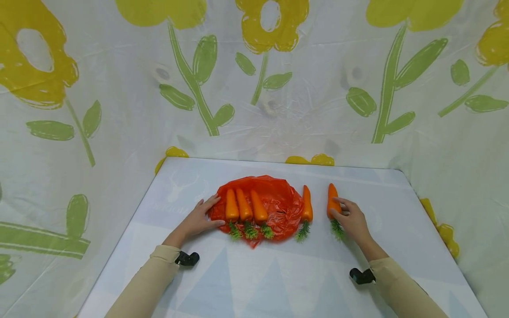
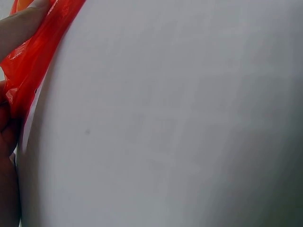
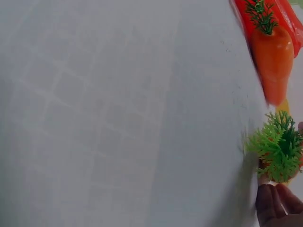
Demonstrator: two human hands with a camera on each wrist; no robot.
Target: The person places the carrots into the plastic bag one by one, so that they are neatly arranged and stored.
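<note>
A crumpled red plastic bag [image 1: 280, 196] is spread on the table, with three toy carrots [image 1: 259, 210] lying side by side on its left part, green tops toward me. My left hand [image 1: 199, 217] grips the bag's left edge; in the left wrist view the thumb [image 2: 21, 28] lies over the red plastic and the fingers sit below. Just at the bag's right edge lies another carrot [image 1: 306, 204]. Further right, my right hand [image 1: 354, 223] holds a carrot [image 1: 332, 194] between thumb and fingers, its leafy top [image 3: 279, 149] showing in the right wrist view.
The white table [image 1: 254, 282] has pale blue triangle prints and a rounded far right corner. Behind and at both sides hangs a white sheet [image 1: 302, 123] with yellow flowers and green leaves. A small black camera [image 1: 362, 276] sits at the right wrist.
</note>
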